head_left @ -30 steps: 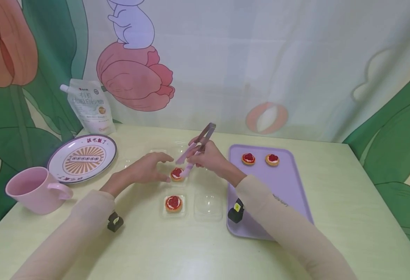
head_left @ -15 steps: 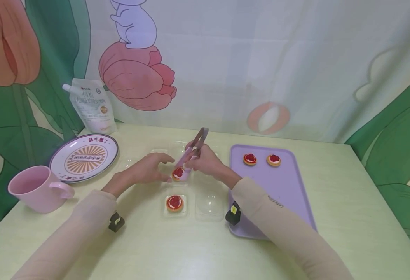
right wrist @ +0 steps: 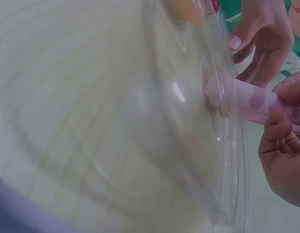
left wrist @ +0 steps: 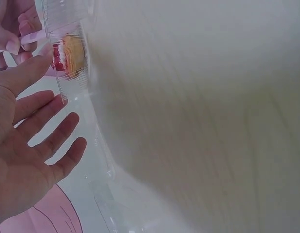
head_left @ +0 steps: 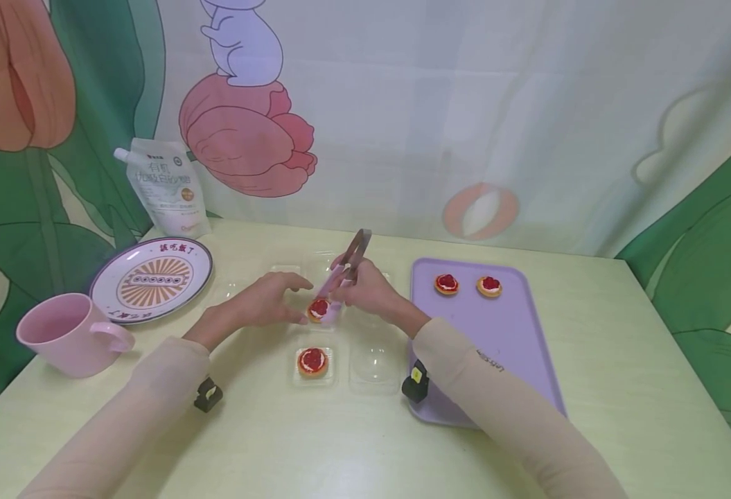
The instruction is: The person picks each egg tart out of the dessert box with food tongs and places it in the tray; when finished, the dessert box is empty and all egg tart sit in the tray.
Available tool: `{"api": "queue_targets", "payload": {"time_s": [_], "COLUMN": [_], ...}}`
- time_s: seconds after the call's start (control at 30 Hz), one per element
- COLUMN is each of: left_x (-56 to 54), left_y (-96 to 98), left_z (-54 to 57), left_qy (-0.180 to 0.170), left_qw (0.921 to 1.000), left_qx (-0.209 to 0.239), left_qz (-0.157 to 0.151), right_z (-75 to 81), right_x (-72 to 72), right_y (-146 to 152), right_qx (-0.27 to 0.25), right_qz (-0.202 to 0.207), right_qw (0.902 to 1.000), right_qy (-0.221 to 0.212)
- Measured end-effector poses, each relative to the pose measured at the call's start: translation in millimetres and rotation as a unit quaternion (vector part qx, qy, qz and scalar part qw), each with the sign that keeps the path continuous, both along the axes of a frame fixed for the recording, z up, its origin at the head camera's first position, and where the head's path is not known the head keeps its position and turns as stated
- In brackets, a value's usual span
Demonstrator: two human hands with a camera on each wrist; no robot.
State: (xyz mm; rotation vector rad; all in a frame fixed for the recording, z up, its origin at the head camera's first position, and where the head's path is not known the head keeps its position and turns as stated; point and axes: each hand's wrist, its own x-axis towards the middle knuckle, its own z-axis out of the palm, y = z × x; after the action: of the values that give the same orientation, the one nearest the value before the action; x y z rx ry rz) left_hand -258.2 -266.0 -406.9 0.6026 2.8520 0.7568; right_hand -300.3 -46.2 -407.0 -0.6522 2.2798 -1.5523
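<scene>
My right hand grips a pair of tongs with pink arms and a metal bend at the top. Their tips are down at a small red-topped tart, which sits in a clear plastic box. Left of that box is my left hand, fingers spread and loosely bent, with thumb and fingertips right at the box's edge. In the right wrist view the spotted tongs reach in behind the clear plastic wall. Nearer the front, a second tart rests in its own clear box.
Clear lids stand out to the right of both boxes, and more clear plastic lies behind. A purple tray carries two tarts on the right. At left are a plate, a pink mug and a white spouted pouch.
My right hand has moved slightly left and down, and the tongs have drawn closer together about the tart in the rear box. The left hand has stayed at that box.
</scene>
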Motion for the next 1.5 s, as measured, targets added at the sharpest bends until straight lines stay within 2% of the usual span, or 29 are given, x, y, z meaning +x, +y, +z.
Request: {"api": "queue_targets", "payload": {"time_s": [0.4,0.9,1.23,1.5], "left_x": [0.2,-0.6,-0.2,2.3], "left_y": [0.3,2.0,2.0,0.6], "left_z": [-0.9,-1.5,-1.4,-0.2], "left_qy": [0.006,0.0,-0.004,0.003], "left_qw": [1.0,1.0,0.9999,1.0], "left_qx": [-0.001,-0.001,0.001,0.003], "left_qz": [-0.001,0.004,0.013,0.007], "right_z": [0.1,-1.8,11.8,26.2], "right_x": [0.6,3.8,5.2,1.2], "right_y": [2.9,8.5,18.2,41.6], "right_qx": [0.023,-0.027,-0.046,-0.059], "right_qz": [-0.005,-0.004,-0.009,-0.03], "right_qw": [0.9994,0.999,0.9981,0.9964], "right_qy": [0.025,0.036,0.04,0.052]}}
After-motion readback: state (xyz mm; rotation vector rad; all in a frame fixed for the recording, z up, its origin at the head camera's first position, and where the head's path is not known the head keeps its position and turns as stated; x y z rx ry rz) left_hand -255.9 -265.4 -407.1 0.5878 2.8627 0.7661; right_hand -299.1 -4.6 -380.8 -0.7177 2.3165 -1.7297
